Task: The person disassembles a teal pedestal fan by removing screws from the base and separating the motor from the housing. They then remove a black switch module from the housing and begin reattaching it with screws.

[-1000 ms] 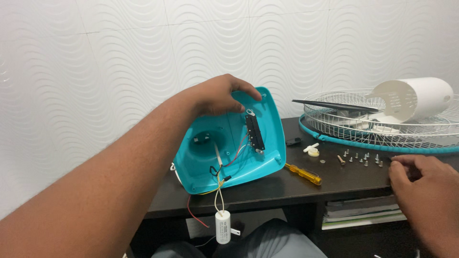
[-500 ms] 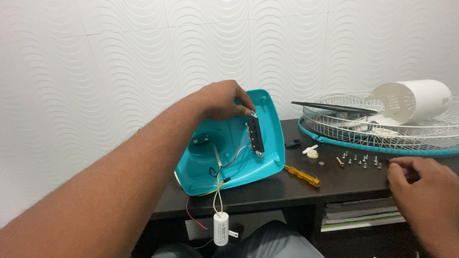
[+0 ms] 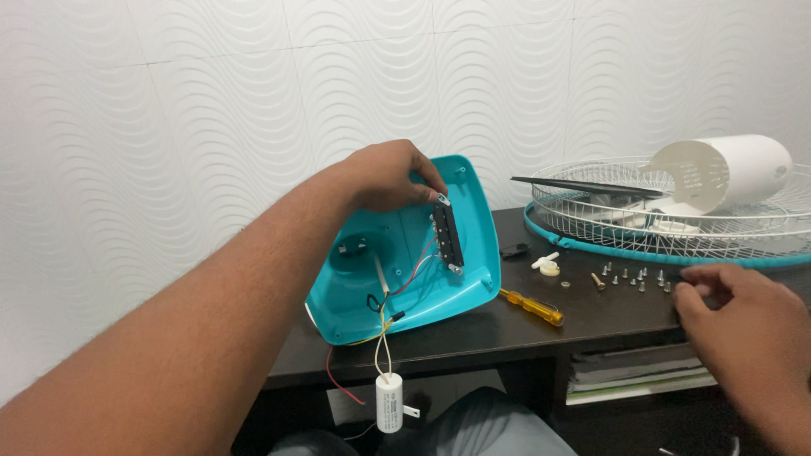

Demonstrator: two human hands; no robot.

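The left hand is closed on the top edge of the teal fan base cover, propped tilted on the dark table. Right of the cover, the right hand has fingertips pinched beside loose screws; contents cannot be told. Advise keeping the cover steady, since the capacitor dangles on its wires.

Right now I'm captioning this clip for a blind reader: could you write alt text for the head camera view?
A person's left hand tilts up a teal plastic fan housing on a dark table, showing its wiring and a black switch block. The right hand rests by small screws, near a yellow screwdriver and a wire fan grille.
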